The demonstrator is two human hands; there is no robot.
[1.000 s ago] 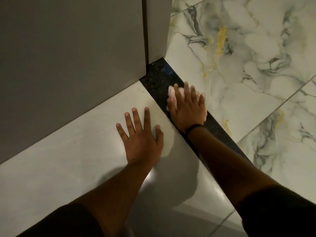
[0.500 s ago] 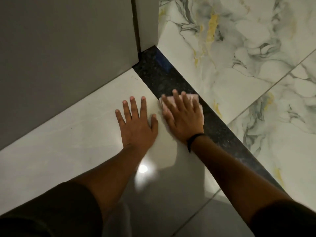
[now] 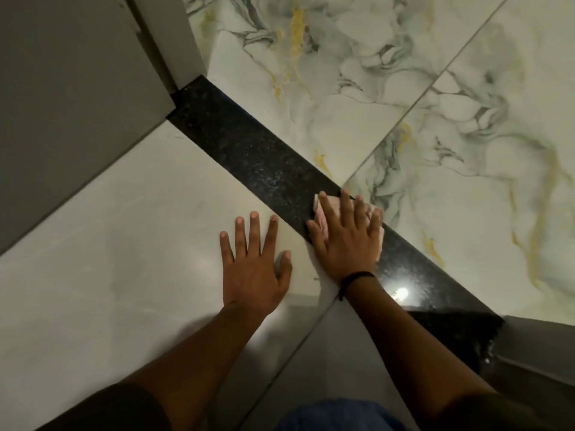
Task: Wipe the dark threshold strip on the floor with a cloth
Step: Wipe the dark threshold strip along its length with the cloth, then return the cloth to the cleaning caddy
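Note:
The dark speckled threshold strip (image 3: 249, 150) runs diagonally across the floor from the door frame at upper left to a frame at lower right. My right hand (image 3: 345, 241) lies flat on a pale pink folded cloth (image 3: 320, 209), pressing it onto the strip near its middle. Most of the cloth is hidden under the palm. My left hand (image 3: 255, 262) rests flat with spread fingers on the plain pale tile just left of the strip, holding nothing.
A grey door or wall panel (image 3: 71, 104) and its frame (image 3: 174, 42) stand at upper left. Marble-patterned tiles (image 3: 435, 104) lie beyond the strip. Another grey frame base (image 3: 535, 346) meets the strip at lower right. A light glare (image 3: 401, 293) shows on the strip.
My right hand has slid the cloth along the strip away from the upper-left door frame, toward the lower right. The view has shifted, so more of the strip shows. My left hand stays flat on the tile.

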